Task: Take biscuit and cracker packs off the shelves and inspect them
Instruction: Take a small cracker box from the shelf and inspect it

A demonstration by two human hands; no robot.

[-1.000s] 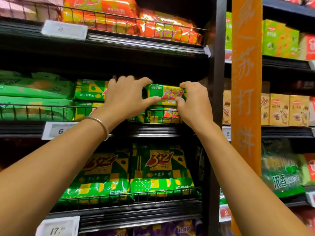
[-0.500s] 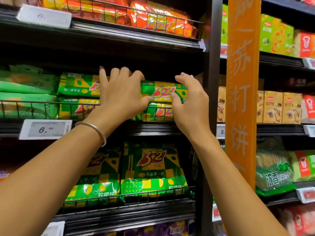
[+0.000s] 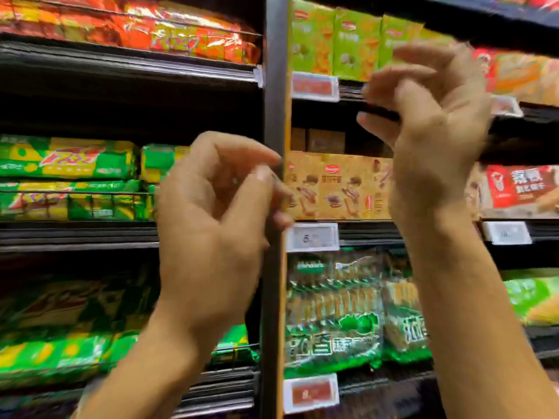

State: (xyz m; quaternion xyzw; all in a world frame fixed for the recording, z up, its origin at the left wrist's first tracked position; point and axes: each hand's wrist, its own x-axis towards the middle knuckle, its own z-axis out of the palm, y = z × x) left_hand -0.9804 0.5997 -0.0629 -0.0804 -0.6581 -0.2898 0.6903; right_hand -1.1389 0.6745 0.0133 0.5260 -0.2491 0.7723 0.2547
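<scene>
Green-and-yellow packs [image 3: 69, 160]: stacked flat on the middle shelf at far left, with the long axis running left to right. The wrappers are glossy with red lettering, and no hand touches them.
Left hand [image 3: 211, 231]: raised in front of the post, back toward the camera. The fingers are loosely curled with the thumb close to the forefinger, and I can make out nothing between them.
Post [image 3: 273, 116]: a dark upright dividing the two shelf bays.
Tan boxes [image 3: 335, 186]: upright in a row on the middle shelf right of the post, faces forward, printed with brown sandwich biscuits. They sit between the two hands and behind them.
Green boxes [image 3: 354, 46]: upright on the shelf above, long axis vertical, lettering too blurred to read.
Right hand [image 3: 432, 131]: blurred and held higher than the left, level with the edge of the green boxes' shelf. The fingers are bent and apart, holding nothing.
Turning relation: by my judgement the right hand is nearer to both box rows. The green boxes lie up and left of its fingers, the tan boxes down and left.
</scene>
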